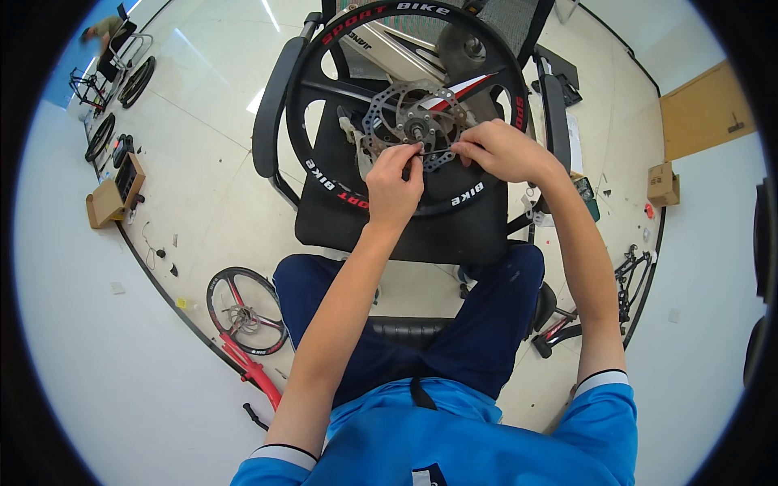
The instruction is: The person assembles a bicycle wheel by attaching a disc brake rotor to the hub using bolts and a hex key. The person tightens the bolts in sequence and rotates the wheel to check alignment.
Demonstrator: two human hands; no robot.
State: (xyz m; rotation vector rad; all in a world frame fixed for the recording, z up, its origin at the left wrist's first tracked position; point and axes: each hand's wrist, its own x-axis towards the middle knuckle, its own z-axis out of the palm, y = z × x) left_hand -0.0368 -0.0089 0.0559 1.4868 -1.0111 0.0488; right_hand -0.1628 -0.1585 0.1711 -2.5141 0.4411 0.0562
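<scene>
A black bicycle wheel (297,105) with broad spokes and red and white lettering lies flat on a black office chair (389,239) in front of me. At its hub sits a silver brake disc (374,121) full of holes. My left hand (392,185) pinches the inner end of a thin dark rod, which looks like a hex key (438,151), close to the hub axle. My right hand (504,152) grips the rod's outer end, over the disc's near right edge. The fingertips hide the rod's ends, so I cannot see whether it sits in a bolt.
A white frame part (389,49) lies by the wheel's far side. Chair armrests (266,130) flank it. On the floor at left are another wheel (243,312), a red frame (255,377) and an open cardboard box (105,202). Black bike parts (628,283) lie at right. A person (101,32) sits far left.
</scene>
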